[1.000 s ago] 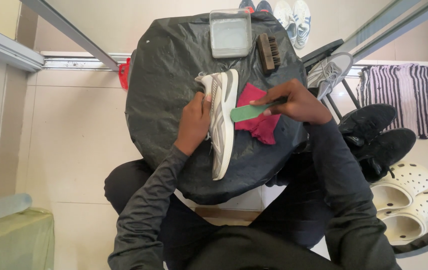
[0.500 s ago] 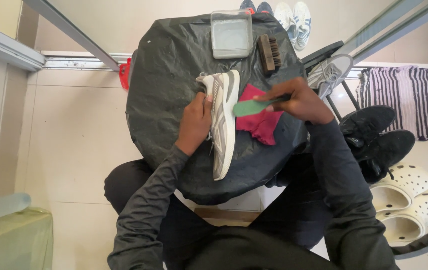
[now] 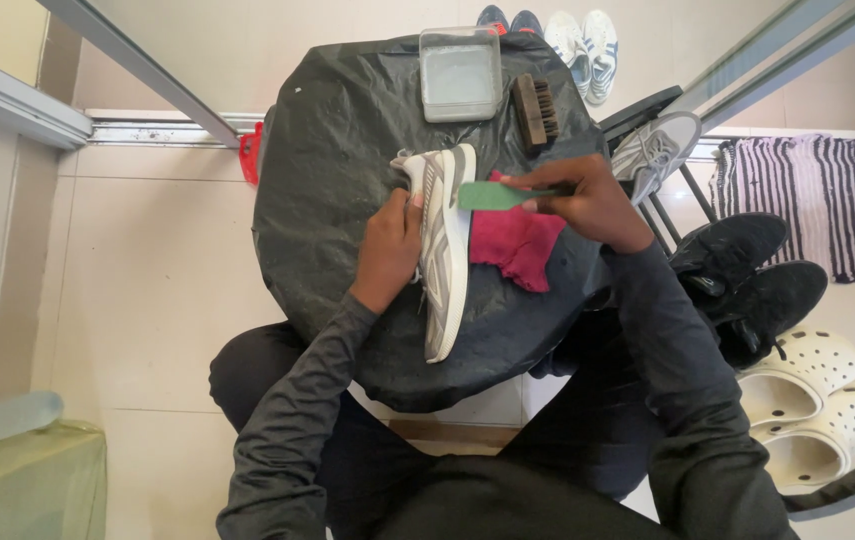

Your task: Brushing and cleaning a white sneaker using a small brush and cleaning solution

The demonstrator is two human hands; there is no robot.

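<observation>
The left hand [image 3: 389,250] lay against the grey-and-white sneaker [image 3: 443,250], fingers curled over its upper and pressing it down near the middle of the round table [image 3: 327,200] draped in black plastic. Bare plastic stretched left of that hand to the table's left edge — the widest free patch. The sneaker rested on its side, toe toward the near edge. At its heel end the right hand [image 3: 577,200] pinched a green brush [image 3: 492,195], thumb and fingers closed on the handle, the head touching the sole. Beneath lay a magenta cloth [image 3: 512,245]. At the far edge sat a grey tub [image 3: 460,75] (lidded) and a brown brush [image 3: 534,110] — near each other.
</observation>
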